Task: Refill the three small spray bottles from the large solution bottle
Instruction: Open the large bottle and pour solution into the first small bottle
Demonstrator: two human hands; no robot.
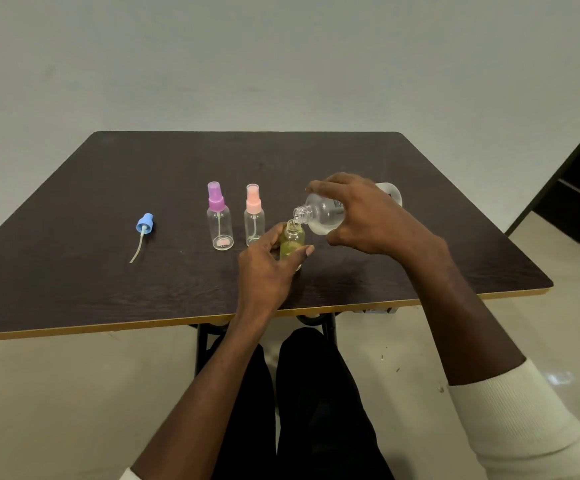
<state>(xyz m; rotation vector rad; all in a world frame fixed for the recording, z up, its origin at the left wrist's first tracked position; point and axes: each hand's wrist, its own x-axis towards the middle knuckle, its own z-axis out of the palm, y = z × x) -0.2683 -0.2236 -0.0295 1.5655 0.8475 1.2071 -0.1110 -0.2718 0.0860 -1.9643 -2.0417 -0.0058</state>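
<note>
While one dark table [108, 289] carried everything, a single large solution bottle [323, 216] was the biggest item on it, tipped on its side above the near middle with its open neck pointing left and down, right over the mouth of an uncapped small bottle [292, 242]. Three small spray bottles were countable in all: the uncapped one, showing yellowish-green through its wall, and two clear ones standing upright just to its left, one with a pink cap [254, 216] and, left of that, one with a purple cap [220, 218]. One loose blue spray head [144, 227], its thin tube trailing toward the near edge, lay well apart at the left.

The right hand [368, 216] was curled over the large bottle, fingers on top and thumb beneath, gripping its body. The left hand [267, 268] was wrapped narrowly round the uncapped small bottle, thumb on its right side, fingers on the left. Whether that bottle's base touched the table could not be told.
</note>
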